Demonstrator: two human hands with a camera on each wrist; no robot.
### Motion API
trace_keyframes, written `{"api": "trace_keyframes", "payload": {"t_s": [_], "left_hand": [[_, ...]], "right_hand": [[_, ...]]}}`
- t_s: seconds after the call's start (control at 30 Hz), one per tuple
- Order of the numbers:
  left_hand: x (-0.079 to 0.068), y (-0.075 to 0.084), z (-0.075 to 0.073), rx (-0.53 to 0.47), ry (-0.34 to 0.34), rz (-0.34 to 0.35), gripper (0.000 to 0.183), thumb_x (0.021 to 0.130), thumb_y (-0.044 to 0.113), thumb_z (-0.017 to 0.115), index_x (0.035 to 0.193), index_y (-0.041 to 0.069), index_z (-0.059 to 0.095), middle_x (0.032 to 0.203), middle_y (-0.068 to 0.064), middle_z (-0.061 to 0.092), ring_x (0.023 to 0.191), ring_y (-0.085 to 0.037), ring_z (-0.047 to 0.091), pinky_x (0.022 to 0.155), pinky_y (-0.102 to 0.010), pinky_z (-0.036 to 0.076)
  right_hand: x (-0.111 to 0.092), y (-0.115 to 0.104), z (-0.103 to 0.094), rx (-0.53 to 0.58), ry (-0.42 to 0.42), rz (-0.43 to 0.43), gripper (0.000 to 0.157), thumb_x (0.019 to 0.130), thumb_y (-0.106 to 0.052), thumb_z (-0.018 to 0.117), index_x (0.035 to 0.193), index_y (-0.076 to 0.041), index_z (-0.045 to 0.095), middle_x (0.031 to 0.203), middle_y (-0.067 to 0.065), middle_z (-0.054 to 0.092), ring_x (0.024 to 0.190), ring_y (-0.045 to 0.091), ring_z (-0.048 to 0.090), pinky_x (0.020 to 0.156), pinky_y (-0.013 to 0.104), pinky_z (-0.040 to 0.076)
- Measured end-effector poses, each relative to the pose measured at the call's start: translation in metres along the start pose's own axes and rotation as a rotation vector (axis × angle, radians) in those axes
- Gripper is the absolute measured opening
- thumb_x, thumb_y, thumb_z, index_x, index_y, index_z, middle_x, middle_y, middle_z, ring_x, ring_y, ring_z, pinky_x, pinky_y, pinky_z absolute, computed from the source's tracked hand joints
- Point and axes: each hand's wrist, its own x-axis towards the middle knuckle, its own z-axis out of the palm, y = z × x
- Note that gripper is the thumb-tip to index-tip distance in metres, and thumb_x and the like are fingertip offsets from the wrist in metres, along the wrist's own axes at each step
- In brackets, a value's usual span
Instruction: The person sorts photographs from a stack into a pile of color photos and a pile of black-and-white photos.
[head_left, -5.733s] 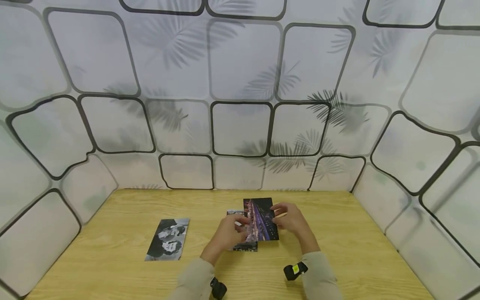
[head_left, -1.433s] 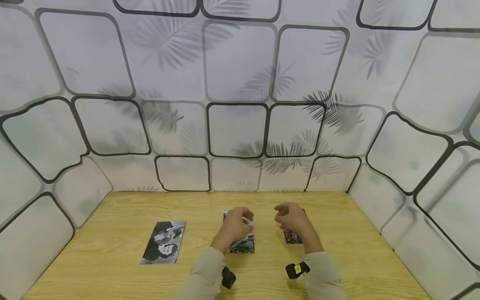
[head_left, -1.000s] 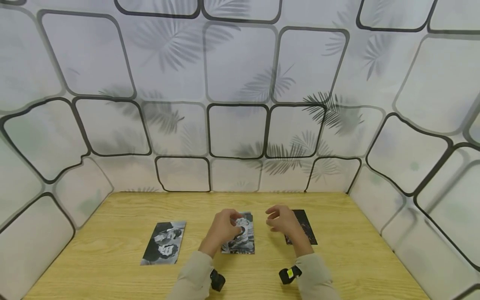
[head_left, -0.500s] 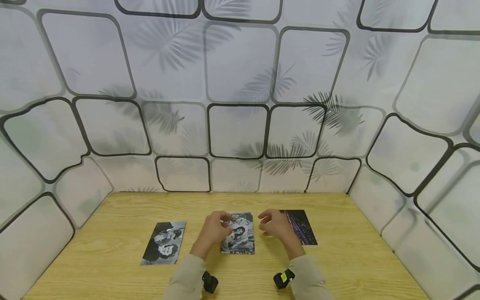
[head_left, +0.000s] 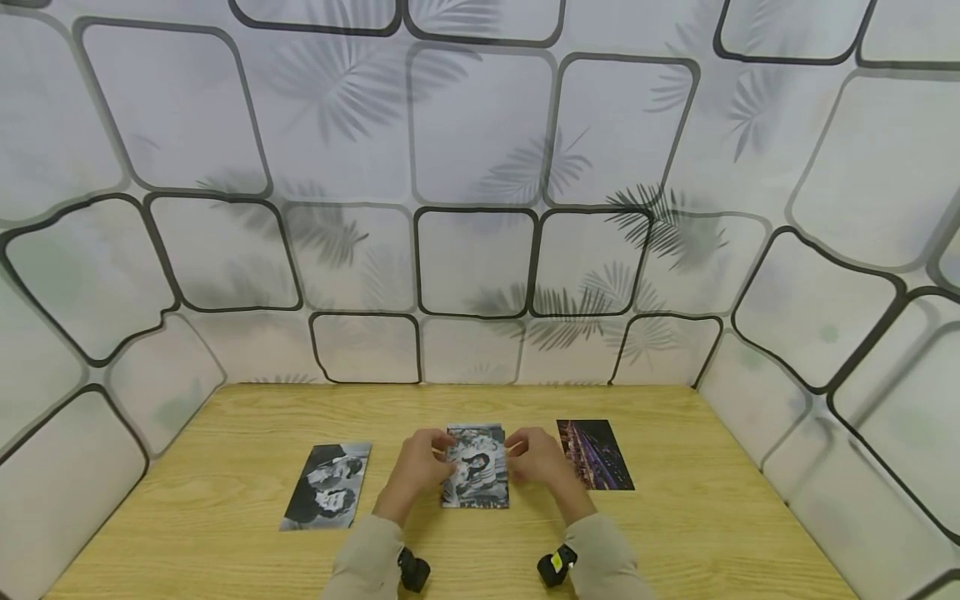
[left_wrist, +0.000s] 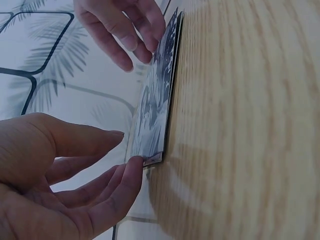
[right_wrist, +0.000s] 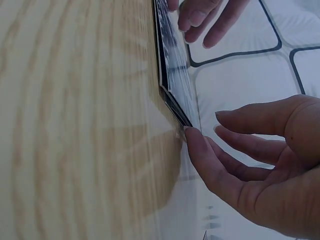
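Observation:
A small stack of black-and-white photo cards [head_left: 477, 477] lies flat on the table, its top picture showing people. My left hand [head_left: 422, 463] is at the stack's left edge; in the left wrist view a fingertip [left_wrist: 134, 165] touches the card edge while the thumb stays raised apart. On the opposite side my right hand [head_left: 542, 460] meets the right edge with a fingertip [right_wrist: 192, 135], its thumb likewise off the cards. Layered edges of the stack [right_wrist: 175, 106] show in the right wrist view. Neither hand pinches a card.
Another black-and-white photo [head_left: 327, 487] lies to the left, slightly slanted. To the right is a dark photo of a purple-lit city at night [head_left: 596, 454]. A patterned curtain [head_left: 480, 258] surrounds the back and sides of the wooden table [head_left: 675, 533].
The night-city photo was held above the stack and now lies to the right, released. Both hands have since moved to the stack's two sides, uncovering its top picture.

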Motion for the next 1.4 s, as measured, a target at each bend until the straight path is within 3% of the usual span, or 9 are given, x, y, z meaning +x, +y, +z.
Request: {"api": "trace_keyframes", "payload": {"t_s": [0.13, 0.47, 0.7, 0.93, 1.1, 1.23, 1.4], "left_hand": [[-0.001, -0.002, 0.0, 0.003, 0.008, -0.008, 0.031, 0.082, -0.006, 0.079, 0.112, -0.005, 0.072, 0.11, -0.022, 0.071, 0.099, -0.032, 0.07, 0.08, -0.042, 0.062], [0.0, -0.006, 0.0, 0.003, 0.014, -0.022, 0.033, 0.081, -0.007, 0.079, 0.113, -0.004, 0.072, 0.11, -0.021, 0.07, 0.099, -0.033, 0.07, 0.077, -0.043, 0.062], [0.001, -0.009, -0.001, -0.053, 0.019, -0.061, 0.037, 0.08, -0.006, 0.082, 0.115, -0.001, 0.072, 0.115, -0.021, 0.067, 0.099, -0.028, 0.07, 0.072, -0.038, 0.06], [0.0, -0.01, -0.004, -0.108, 0.003, -0.073, 0.04, 0.079, -0.008, 0.082, 0.116, -0.003, 0.07, 0.121, -0.027, 0.064, 0.103, -0.035, 0.072, 0.075, -0.038, 0.063], [0.0, -0.01, -0.007, -0.122, 0.035, -0.091, 0.041, 0.08, -0.008, 0.082, 0.118, -0.003, 0.07, 0.124, -0.027, 0.064, 0.105, -0.036, 0.072, 0.077, -0.038, 0.064], [-0.001, -0.009, -0.012, -0.138, 0.045, -0.086, 0.04, 0.081, -0.008, 0.08, 0.119, -0.003, 0.07, 0.12, -0.026, 0.066, 0.104, -0.037, 0.072, 0.077, -0.039, 0.064], [-0.003, -0.003, -0.019, -0.183, 0.036, -0.094, 0.036, 0.083, -0.009, 0.078, 0.118, -0.005, 0.071, 0.111, -0.024, 0.07, 0.094, -0.03, 0.072, 0.075, -0.039, 0.063]], "right_hand": [[0.0, -0.001, 0.003, -0.011, -0.013, -0.016, 0.026, 0.088, 0.0, 0.072, 0.114, 0.002, 0.072, 0.099, 0.016, 0.071, 0.083, 0.023, 0.068, 0.069, 0.037, 0.06], [-0.001, -0.002, 0.007, 0.046, -0.041, 0.008, 0.027, 0.09, 0.001, 0.07, 0.117, 0.004, 0.071, 0.102, 0.019, 0.068, 0.074, 0.018, 0.07, 0.066, 0.035, 0.063], [-0.002, -0.003, 0.007, 0.057, -0.036, 0.02, 0.026, 0.089, 0.002, 0.071, 0.115, 0.004, 0.071, 0.102, 0.019, 0.069, 0.073, 0.019, 0.07, 0.066, 0.035, 0.063], [-0.003, -0.005, 0.006, 0.063, -0.031, 0.025, 0.025, 0.09, 0.004, 0.071, 0.115, 0.006, 0.07, 0.1, 0.02, 0.068, 0.073, 0.021, 0.071, 0.066, 0.034, 0.063], [-0.002, -0.003, 0.007, 0.073, -0.033, 0.039, 0.027, 0.088, 0.004, 0.071, 0.115, 0.005, 0.07, 0.099, 0.018, 0.069, 0.077, 0.022, 0.07, 0.066, 0.034, 0.062], [-0.003, -0.003, 0.005, 0.029, -0.019, 0.038, 0.029, 0.084, 0.003, 0.07, 0.113, 0.002, 0.072, 0.097, 0.015, 0.07, 0.077, 0.021, 0.066, 0.064, 0.034, 0.059], [-0.005, -0.007, 0.003, 0.051, -0.037, 0.028, 0.028, 0.086, 0.002, 0.07, 0.114, 0.001, 0.072, 0.098, 0.015, 0.069, 0.076, 0.021, 0.067, 0.065, 0.035, 0.059]]}}
